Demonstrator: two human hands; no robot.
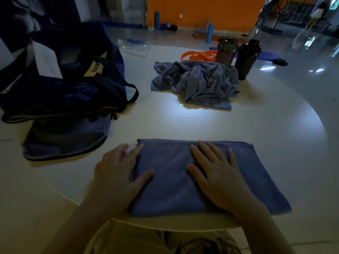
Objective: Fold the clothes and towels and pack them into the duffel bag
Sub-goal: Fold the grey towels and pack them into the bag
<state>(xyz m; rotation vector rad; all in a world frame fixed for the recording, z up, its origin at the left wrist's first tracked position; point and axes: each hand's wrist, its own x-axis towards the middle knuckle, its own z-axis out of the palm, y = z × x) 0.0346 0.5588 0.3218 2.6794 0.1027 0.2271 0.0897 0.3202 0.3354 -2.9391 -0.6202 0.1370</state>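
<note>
Here a person sits at a round white table (256,125), left hand (117,173) and right hand (216,176) lying flat with straight fingers on a folded blue towel (170,180) at the near edge. The fold looks nearly done; next it likely needs lifting into the open dark duffel bag (73,85) at far left, its contents too dim to tell. A crumpled grey towel (198,83) waits beyond.

The folded towel (201,176) is soft, matt blue cloth with a fine nap. Beyond it, the crumpled towel (198,83) looks plusher, a grey-blue terry. Left of the folded towel, the duffel bag (69,85) is smooth navy fabric bearing a paper tag (46,60). The table (266,129) is smooth and faintly glossy. Behind the crumpled towel stand two dark plastic shaker bottles (246,59).
</note>
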